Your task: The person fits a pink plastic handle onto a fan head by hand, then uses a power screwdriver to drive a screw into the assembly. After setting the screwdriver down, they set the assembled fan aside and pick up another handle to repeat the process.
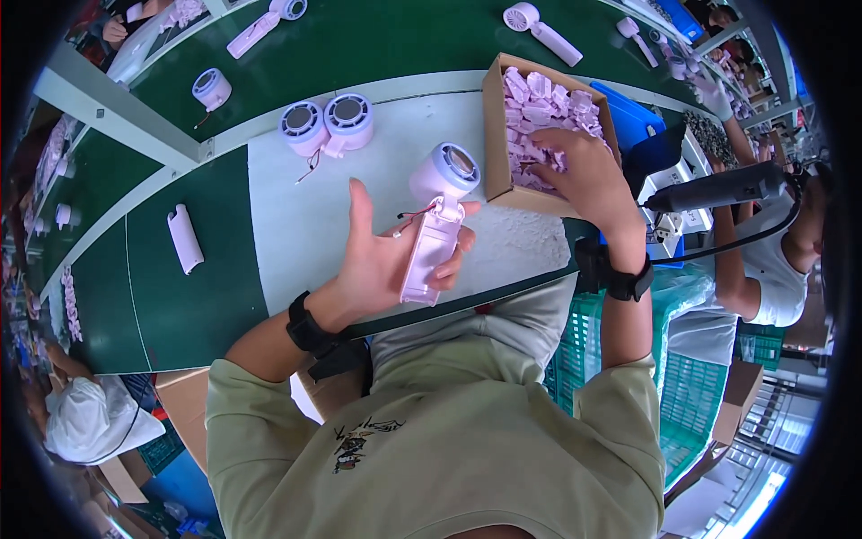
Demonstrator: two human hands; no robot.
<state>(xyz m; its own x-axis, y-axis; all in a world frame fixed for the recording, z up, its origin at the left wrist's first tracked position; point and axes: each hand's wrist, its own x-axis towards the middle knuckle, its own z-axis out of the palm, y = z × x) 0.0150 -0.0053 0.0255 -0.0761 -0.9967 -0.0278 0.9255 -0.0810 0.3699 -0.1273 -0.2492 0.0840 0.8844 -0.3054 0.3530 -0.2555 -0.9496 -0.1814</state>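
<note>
My left hand is closed round the handle of a lilac handheld fan, thumb raised clear of it. The fan's round head has a pale blue rim and points away from me. Its handle is an open half shell, and thin red and black wires with a small connector hang out beside the neck. My right hand dips into a cardboard box of small lilac plastic pieces. Thumb and forefinger there are apart among the pieces; the other fingertips are partly hidden.
Two lilac fan heads stand on the white mat. A loose handle shell lies left on the green table. More fans lie across the far belt. A black electric screwdriver with a cable hangs at right, near blue bins.
</note>
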